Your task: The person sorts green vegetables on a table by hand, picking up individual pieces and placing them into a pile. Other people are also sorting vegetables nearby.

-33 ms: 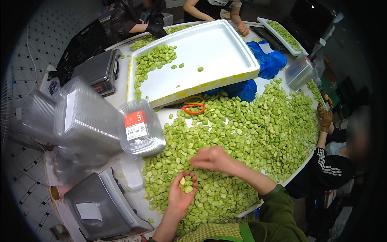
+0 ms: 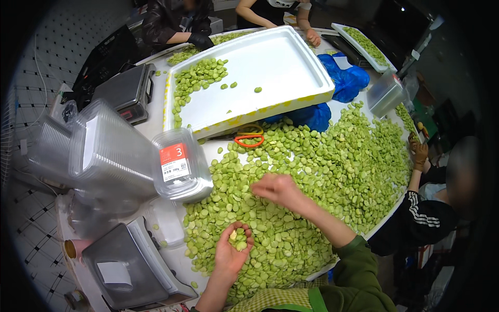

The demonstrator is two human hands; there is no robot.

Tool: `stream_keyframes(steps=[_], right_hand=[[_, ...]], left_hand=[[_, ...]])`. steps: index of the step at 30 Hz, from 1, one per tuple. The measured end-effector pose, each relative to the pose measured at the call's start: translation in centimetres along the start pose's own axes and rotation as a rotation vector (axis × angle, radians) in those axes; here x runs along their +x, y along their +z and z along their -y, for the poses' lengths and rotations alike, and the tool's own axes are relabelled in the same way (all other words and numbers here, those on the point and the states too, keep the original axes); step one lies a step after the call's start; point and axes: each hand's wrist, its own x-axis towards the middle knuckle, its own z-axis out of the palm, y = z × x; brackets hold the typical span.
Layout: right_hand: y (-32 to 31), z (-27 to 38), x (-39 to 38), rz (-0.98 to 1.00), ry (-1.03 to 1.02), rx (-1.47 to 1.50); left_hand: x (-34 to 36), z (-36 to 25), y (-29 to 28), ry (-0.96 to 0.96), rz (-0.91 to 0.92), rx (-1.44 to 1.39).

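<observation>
A wide heap of shelled green broad beans covers the table in front of me. My left hand is cupped palm up low over the heap, its fingers curled around a few broad beans, one of them paler and yellowish. Farther off and to the right, my right hand hovers above the heap with fingertips drawn together. Whether a bean is between them is hidden. Left of my hands stands a stack of clear plastic tubs with a red and white label.
A white foam tray with some beans lies beyond the heap, orange-handled scissors at its near edge. Tall stacks of clear tubs and a scale stand left. Blue plastic bags lie right of the tray. Other people work around the table.
My right hand has shifted slightly away from me and to the right, farther from my left hand. My left hand stays nearly in place with its beans.
</observation>
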Motion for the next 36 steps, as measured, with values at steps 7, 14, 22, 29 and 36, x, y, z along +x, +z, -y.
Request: stream_keyframes(steps=[7, 14, 22, 29, 36], right_hand=[[-2.2, -13.9, 5.6, -0.42, 0.157, -0.631], [-4.0, -5.2, -0.3, 0.363, 0.027, -0.116], [-9.2, -4.3, -6.1, 0.224, 0.442, 0.134], [-2.9, -6.4, -1.4, -0.137, 0.053, -0.516], [0.9, -7.1, 1.4, -0.027, 0.061, -0.55]], left_hand=[[-0.6, -0.1, -0.3, -0.051, 0.042, -0.012], [-1.2, 0.6, -0.6, -0.065, 0.054, 0.029], [-2.0, 0.6, -2.3, -0.098, 0.096, 0.011], [-2.3, 0.6, -3.1, -0.057, 0.123, 0.04], [-2.4, 0.7, -3.2, -0.076, 0.093, 0.003]])
